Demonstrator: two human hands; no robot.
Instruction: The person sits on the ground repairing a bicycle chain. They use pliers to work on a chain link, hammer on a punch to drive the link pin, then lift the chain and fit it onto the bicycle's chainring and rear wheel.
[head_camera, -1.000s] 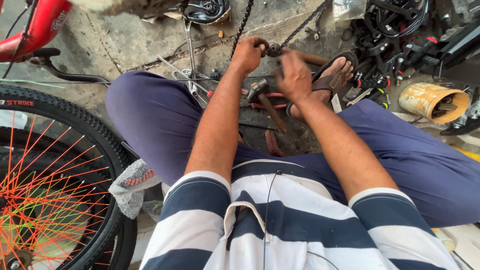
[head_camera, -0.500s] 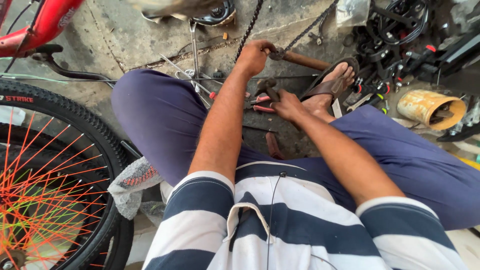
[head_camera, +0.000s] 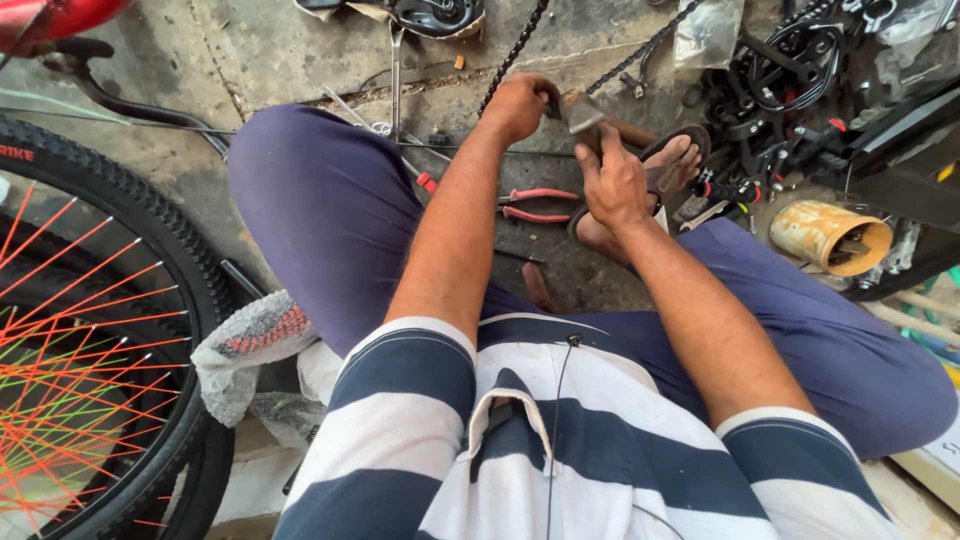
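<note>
Seated person works a black bicycle chain (head_camera: 512, 55) with a hammer.
Left hand (head_camera: 520, 102) fingers closed pinching chain; right hand (head_camera: 612, 185) fist wrapped around dark metal-headed hammer (head_camera: 583, 115), head at the link; judged mid-tapping, aim needs care.

Left hand (head_camera: 520, 103) grips a chain (head_camera: 510, 55); right hand (head_camera: 615, 185) holds a tool (head_camera: 583, 115) against it. Red pliers (head_camera: 535, 203) lie on the floor (head_camera: 280, 60) between the knees; wheel (head_camera: 90, 330) at left.

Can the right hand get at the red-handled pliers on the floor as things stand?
Probably yes: the pliers lie uncovered just left of the right hand, nothing between. But that hand is gripping a tool, so it isn't free.
</note>
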